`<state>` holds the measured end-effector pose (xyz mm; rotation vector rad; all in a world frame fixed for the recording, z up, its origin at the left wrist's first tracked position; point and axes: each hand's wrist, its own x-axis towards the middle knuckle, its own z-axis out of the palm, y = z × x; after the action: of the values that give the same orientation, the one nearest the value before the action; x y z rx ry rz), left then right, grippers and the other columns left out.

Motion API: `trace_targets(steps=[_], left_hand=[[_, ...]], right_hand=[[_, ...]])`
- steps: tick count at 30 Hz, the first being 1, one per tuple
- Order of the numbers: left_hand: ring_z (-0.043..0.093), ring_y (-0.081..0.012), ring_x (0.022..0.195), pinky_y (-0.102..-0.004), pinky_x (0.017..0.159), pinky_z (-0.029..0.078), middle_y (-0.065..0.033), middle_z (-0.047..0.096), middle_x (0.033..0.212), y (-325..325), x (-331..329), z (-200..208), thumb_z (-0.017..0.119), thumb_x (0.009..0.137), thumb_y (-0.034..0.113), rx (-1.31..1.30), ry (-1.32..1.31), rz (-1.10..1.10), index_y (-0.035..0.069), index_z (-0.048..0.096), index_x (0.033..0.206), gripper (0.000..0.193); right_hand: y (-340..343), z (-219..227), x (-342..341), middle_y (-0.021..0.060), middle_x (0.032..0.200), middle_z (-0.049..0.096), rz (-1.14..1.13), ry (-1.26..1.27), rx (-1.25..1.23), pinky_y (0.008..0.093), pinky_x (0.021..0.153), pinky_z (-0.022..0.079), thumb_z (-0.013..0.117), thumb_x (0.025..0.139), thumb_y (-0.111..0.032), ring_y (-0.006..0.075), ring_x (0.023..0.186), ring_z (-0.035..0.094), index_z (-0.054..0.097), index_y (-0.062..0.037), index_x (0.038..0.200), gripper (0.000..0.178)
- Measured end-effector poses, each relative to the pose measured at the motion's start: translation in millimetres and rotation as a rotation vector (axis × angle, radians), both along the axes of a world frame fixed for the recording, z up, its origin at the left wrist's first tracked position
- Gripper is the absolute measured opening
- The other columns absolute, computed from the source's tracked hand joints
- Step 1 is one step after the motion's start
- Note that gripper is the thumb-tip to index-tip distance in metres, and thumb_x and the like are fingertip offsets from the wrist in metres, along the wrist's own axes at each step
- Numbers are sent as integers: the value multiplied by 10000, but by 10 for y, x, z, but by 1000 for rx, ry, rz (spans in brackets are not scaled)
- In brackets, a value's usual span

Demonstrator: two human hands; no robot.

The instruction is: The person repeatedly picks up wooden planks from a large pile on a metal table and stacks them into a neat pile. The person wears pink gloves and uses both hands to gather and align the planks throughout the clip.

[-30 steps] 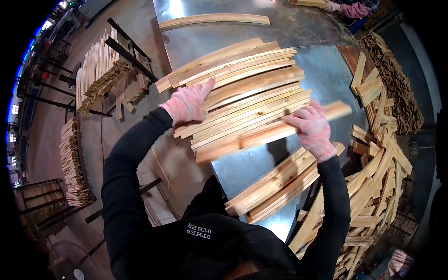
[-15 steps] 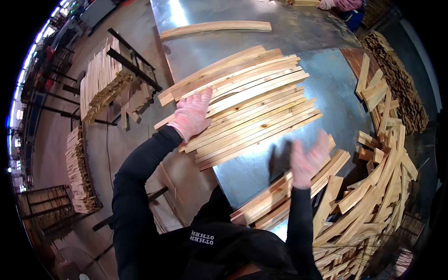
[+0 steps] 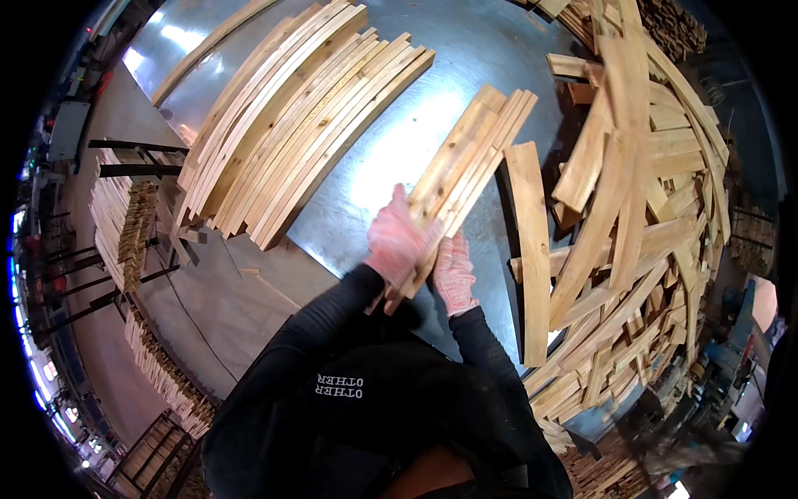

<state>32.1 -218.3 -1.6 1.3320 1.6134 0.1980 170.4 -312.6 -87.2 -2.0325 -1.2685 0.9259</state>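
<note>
A small bundle of pale wooden strips (image 3: 474, 162) lies at a slant across the metal table, its near ends close to my body. My left hand (image 3: 396, 237), in a pinkish knit glove, grips the bundle's near part from the left, one finger stretched along it. On the opposite side my right hand (image 3: 455, 274), gloved alike, holds the strips near the same end; some of its fingers are hidden by the wood. Left of them, a wide row of wooden strips (image 3: 307, 125) lies side by side on the tabletop, touched by neither hand.
The shiny metal table (image 3: 378, 179) has a single curved strip (image 3: 208, 50) at its far left. A large jumbled heap of wood pieces (image 3: 632, 249) crowds the right side, with one board (image 3: 529, 249) at its near edge. Stacked strips (image 3: 112, 216) stand on a rack at left.
My view has turned to the right. My left hand has left the wide row and now holds the small bundle together with my right hand.
</note>
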Motion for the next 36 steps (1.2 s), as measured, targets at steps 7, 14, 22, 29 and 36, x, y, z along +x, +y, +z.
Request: trace_targets(steps=[7, 14, 22, 29, 36], left_hand=[[536, -402, 1250, -435, 1028, 441, -314, 495, 1325, -147, 83, 156, 691, 781, 693, 48, 187, -121, -94, 325, 1465, 1105], [508, -403, 1250, -496, 1026, 428, -271, 418, 1414, -471, 408, -40, 767, 740, 464, 267, 545, -230, 9, 82, 1580, 1175], [537, -331, 1256, -424, 1054, 427, -236, 507, 1375, -311, 240, 163, 692, 791, 337, 153, 197, -137, 37, 197, 1579, 978], [646, -298, 1130, -381, 973, 526, -206, 581, 1370, -217, -492, -111, 717, 790, 325, -390, -1133, 302, -7, 383, 1509, 859], [664, -339, 1093, -475, 971, 536, -220, 640, 1276, -768, -517, -900, 679, 880, 352, -728, -1956, 759, 2, 499, 1415, 664]], right_hand=[[-24, 236, 97, 288, 1429, 474, 306, 74, 48, 455, 1081, 422, 557, 976, -244, 442, 1293, 492, 409, 34, 1460, 577], [272, 1241, 743, 174, 888, 690, 629, -896, 440, 465, 730, 548, 596, 893, -239, 371, 782, 673, 670, -80, 1193, 347], [1720, 1059, 1745, 202, 1609, 301, 265, -1071, 193, 548, 1217, 131, 644, 793, -683, 410, 1498, 239, 264, -129, 1583, 1037], [1312, 1298, 1510, 231, 1461, 473, 45, -731, 388, 483, 1132, 333, 704, 873, -428, 401, 1342, 447, 373, -79, 1524, 809], [191, 700, -176, 208, 1446, 490, 101, 846, -15, 350, 1107, 390, 666, 972, -215, 258, 1329, 491, 175, 37, 1556, 803]])
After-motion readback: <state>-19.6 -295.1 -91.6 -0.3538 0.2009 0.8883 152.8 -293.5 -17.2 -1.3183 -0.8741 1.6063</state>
